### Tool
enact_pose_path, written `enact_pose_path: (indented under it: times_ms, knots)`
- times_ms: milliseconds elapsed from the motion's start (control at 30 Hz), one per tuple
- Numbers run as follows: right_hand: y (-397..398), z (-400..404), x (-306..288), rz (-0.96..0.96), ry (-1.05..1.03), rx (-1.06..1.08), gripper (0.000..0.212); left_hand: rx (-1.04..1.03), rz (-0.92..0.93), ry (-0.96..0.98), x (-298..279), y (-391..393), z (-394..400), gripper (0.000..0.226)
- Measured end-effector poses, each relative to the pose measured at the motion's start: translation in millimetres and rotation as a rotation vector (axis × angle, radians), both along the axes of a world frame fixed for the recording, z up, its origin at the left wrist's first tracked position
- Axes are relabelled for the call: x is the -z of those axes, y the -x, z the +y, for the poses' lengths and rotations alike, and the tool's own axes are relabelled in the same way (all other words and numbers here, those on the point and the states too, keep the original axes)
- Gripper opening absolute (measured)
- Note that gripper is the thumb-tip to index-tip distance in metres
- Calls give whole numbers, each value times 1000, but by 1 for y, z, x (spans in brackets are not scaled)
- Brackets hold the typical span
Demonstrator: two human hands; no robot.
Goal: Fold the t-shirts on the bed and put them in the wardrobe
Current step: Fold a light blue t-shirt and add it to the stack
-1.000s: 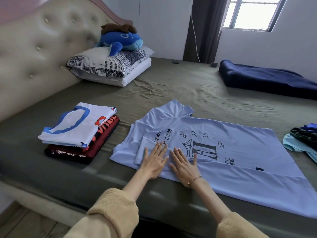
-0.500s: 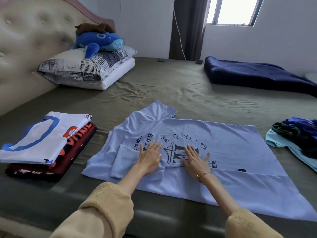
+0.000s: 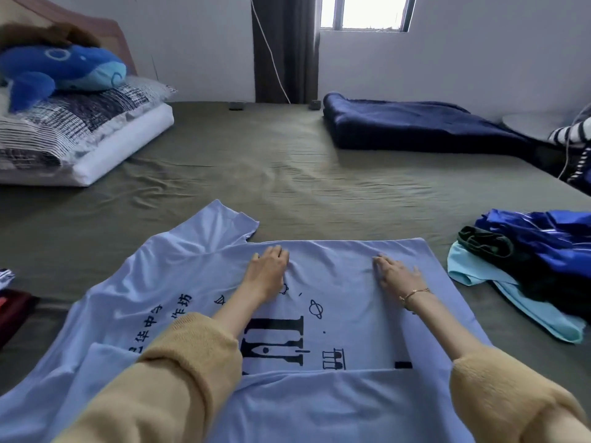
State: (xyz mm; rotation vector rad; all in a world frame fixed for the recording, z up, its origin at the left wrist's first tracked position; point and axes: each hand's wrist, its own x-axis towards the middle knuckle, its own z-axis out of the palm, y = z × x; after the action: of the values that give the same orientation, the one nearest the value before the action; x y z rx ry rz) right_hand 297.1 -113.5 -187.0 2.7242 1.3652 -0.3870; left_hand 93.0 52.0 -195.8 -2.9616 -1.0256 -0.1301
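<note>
A light blue t-shirt (image 3: 339, 260) with a black print lies spread on the bed, its near side folded over the front. My left hand (image 3: 267, 270) rests palm down on the shirt near its far edge, fingers slightly bent. My right hand (image 3: 395, 274), with a thin bracelet at the wrist, lies flat on the shirt further right. At the left edge only a corner of the folded t-shirt stack (image 3: 12, 310) shows. A loose heap of unfolded clothes (image 3: 527, 263), blue, dark and turquoise, sits to the right.
The olive bed sheet (image 3: 271, 167) stretches beyond the shirt. Stacked pillows (image 3: 96, 135) with a blue plush whale (image 3: 60, 70) lie at the far left. A folded navy blanket (image 3: 412, 126) lies at the far right, below a window and curtain.
Both hands have slid from the near folded sleeve across the print to the shirt's far edge and moved apart. The view has swung right, so the folded stack is almost out of frame.
</note>
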Motion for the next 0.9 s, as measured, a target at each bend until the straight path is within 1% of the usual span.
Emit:
enact_pose_path:
  times_ms: [100, 133, 200, 233, 300, 333, 400, 467, 500, 533, 600, 633, 700, 733, 767, 833, 900]
  knots:
    - [-20, 12, 2, -35, 17, -1, 58, -28, 23, -95, 9, -14, 17, 50]
    - [-28, 16, 2, -36, 13, -1, 61, -52, 27, -96, 11, -18, 22, 57]
    - [-37, 24, 0, -50, 23, -21, 69, -111, 40, -37, 13, -22, 28, 63]
    - [-39, 26, -1, -83, 44, -41, 74, -124, 54, -24, 13, -22, 28, 64]
    - [-42, 30, 0, -219, 83, -114, 79, -128, 98, -93, 13, -20, 26, 64]
    - [-42, 30, 0, -295, 100, -158, 77, -133, 121, -136, 15, -18, 24, 64]
    - [-40, 30, -1, -409, 63, -220, 59, -173, 101, -165, 19, -15, 22, 63]
    - [-38, 26, -2, -572, -65, -275, 36, -162, -8, -191, 18, -11, 21, 56]
    - [-37, 21, -1, -642, -142, -302, 28, -129, -5, -256, 18, -8, 23, 51]
    - [-37, 11, 0, -684, -201, -330, 27, -93, 5, -317, 17, -3, 23, 49]
    - [-37, -8, 9, -680, -238, -334, 33, -28, 55, -359, 16, 7, 24, 50]
    - [-33, -16, 9, -700, -253, -320, 33, -34, 120, -370, 7, 12, 20, 48]
    - [-25, -27, 6, -725, -316, -282, 30, -40, 266, -368, -6, 28, 10, 38]
    - [-21, -34, 4, -731, -349, -256, 30, -64, 295, -375, -12, 34, 6, 33]
    - [-18, -39, 3, -745, -367, -227, 28, -65, 346, -424, -16, 41, 5, 31]
    - [-11, -55, 2, -736, -368, -170, 27, -21, 378, -468, -23, 56, -4, 31]
    - [-5, -67, -1, -641, -361, -98, 31, -2, 379, -473, -28, 69, -20, 30]
